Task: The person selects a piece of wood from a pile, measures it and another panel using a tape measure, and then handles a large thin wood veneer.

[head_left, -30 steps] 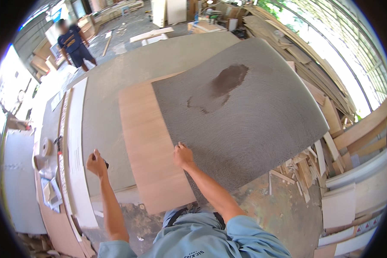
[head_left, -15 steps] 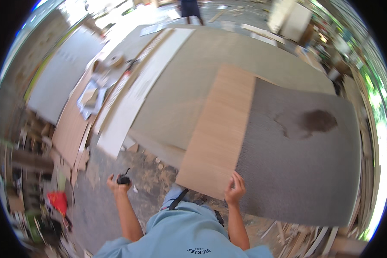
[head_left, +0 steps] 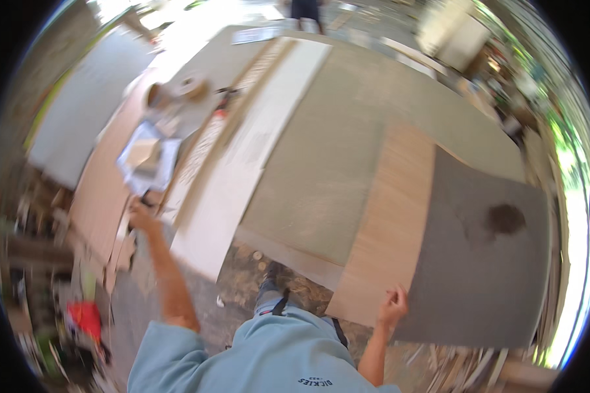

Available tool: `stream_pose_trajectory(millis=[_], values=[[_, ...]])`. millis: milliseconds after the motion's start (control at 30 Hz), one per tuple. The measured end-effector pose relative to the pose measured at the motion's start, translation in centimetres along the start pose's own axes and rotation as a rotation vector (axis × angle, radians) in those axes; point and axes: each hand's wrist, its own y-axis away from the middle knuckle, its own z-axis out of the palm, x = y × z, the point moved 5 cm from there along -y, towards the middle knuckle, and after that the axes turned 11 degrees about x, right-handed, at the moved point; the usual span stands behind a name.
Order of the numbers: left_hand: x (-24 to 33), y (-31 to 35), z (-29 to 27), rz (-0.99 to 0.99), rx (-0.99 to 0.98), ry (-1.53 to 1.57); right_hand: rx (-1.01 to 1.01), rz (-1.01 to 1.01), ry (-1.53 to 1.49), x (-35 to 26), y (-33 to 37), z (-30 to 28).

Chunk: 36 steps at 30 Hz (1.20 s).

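Observation:
My left hand (head_left: 139, 215) reaches out over the left side of the worktable, its fingers closed around a small black tape measure (head_left: 152, 198), partly hidden and blurred. Just beyond it lie white papers (head_left: 167, 157) with a tan block (head_left: 144, 154) on top. My right hand (head_left: 392, 306) is at the near end of a light brown wood veneer sheet (head_left: 393, 216), where it meets a dark grey sheet (head_left: 478, 275) with a dark brown stain. Its fingers are curled together; what they hold, if anything, cannot be made out.
Long white boards (head_left: 269, 131) and a narrow strip (head_left: 200, 154) run along the table (head_left: 314, 170). Tape rolls (head_left: 191, 88) and a red-and-black tool (head_left: 223, 103) lie at the left. A person (head_left: 306, 12) stands beyond the far edge. Wood offcuts (head_left: 465, 367) lie low at the right.
My left hand has moved forward and up to the table's left side with the tape measure. The view has turned, so the table contents sit further right. My right hand stays by the veneer's near end.

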Motion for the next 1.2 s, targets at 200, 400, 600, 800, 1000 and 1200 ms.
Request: stream_pose_trajectory(millis=[200, 400, 600, 800, 1000, 1200], values=[[-19.5, -13.3, 15.1, 0.252, -0.268, -0.384, -0.169, 0.197, -0.019, -2.8, 5.1, 5.0], [-12.3, -4.3, 24.0, 0.032, -0.617, -0.459, 0.088, 0.448, -0.149, -7.9, -1.6, -3.9], [-3.2, -1.4, 22.4, 0.157, -0.565, -0.4, 0.258, 0.407, -0.31, -11.8, -4.8, -6.0], [4.2, 8.5, 14.4, 0.267, -0.483, -0.259, 0.164, 0.5, -0.231, -1.3, 5.9, -7.7], [11.5, 25.4, 1.0, 0.396, -0.564, 0.032, 0.261, 0.911, -0.366, 11.0, 23.6, -13.9], [20.1, 43.5, -10.0, -0.619, -1.148, 0.304, 0.317, 1.26, -0.305, 18.0, 32.8, -21.7]])
